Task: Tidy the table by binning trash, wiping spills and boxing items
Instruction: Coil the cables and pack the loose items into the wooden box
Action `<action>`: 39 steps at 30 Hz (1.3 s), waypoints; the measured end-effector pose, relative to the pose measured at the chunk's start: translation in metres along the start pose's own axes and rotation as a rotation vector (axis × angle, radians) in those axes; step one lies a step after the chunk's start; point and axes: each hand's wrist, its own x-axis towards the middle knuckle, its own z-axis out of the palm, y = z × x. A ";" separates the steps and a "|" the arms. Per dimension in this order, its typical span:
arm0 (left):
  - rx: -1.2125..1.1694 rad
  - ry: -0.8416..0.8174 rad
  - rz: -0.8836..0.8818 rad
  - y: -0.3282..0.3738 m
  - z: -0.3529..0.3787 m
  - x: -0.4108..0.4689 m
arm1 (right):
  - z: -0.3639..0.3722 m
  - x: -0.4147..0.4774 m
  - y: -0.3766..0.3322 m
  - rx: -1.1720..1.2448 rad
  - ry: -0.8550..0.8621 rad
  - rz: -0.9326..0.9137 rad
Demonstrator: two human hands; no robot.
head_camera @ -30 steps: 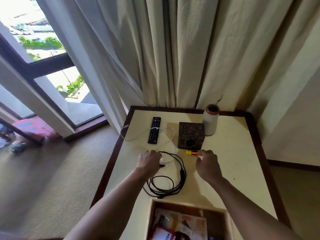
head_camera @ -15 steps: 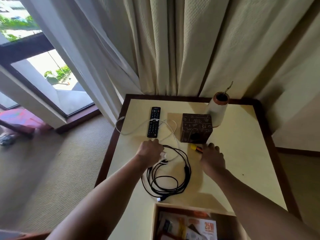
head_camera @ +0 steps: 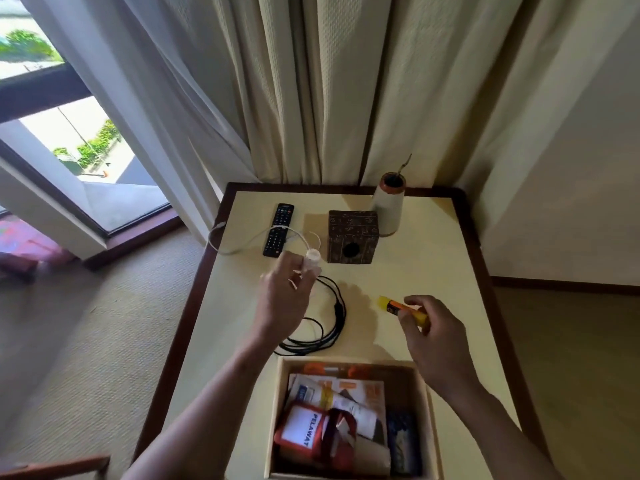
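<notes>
On my feed the left hand (head_camera: 282, 303) is raised above the tabletop (head_camera: 433, 271), forearm reaching in from the near left, wrist turned so I see the back of the hand. Its fingertips pinch a small white piece, blurred, that I take for a charger plug (head_camera: 312, 258). A thin white cable (head_camera: 242, 242) runs from it to the far left, over the remote (head_camera: 278, 230) and out past the left edge of the tabletop. Under that hand a black cable (head_camera: 337, 306) lies in loose coils on the tabletop, just beyond the far rim of the box (head_camera: 346, 361).

The right hand (head_camera: 434, 341) comes in from the near right and hovers above the surface, fingers curled, thumb and forefinger gripping a yellow and orange marker (head_camera: 393, 305). The marker points to the far left, its yellow end sticking out past the fingers and clear of the tabletop.

The open box sits at the near edge between the two forearms, holding papers and a red badge holder (head_camera: 304, 427) marked PELAWAT. Further back stands a dark carved wooden cube (head_camera: 352, 240) with a round hole in its near face, and a pale vase (head_camera: 388, 207) just behind its right corner. Cream curtains (head_camera: 311, 81) hang behind the tabletop.
</notes>
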 end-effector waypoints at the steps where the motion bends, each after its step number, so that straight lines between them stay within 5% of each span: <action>1: -0.031 -0.019 -0.005 0.012 0.000 -0.009 | -0.010 -0.013 -0.002 0.025 -0.013 0.024; 6: 0.125 -0.453 0.171 0.061 0.009 -0.088 | -0.046 -0.064 0.005 -0.009 -0.141 0.033; 9: 0.371 -0.558 0.340 0.062 0.025 -0.129 | -0.044 -0.076 0.025 -0.131 -0.207 -0.034; 14: 0.620 -0.708 0.379 0.058 0.057 -0.150 | -0.018 -0.081 0.057 -0.439 -0.291 -0.234; 30: 0.578 -0.881 0.173 0.045 0.075 -0.144 | -0.004 -0.082 0.060 -0.558 -0.354 -0.259; 39: 0.248 -0.553 0.149 0.037 0.034 -0.121 | -0.008 -0.060 0.043 -0.297 -0.168 -0.216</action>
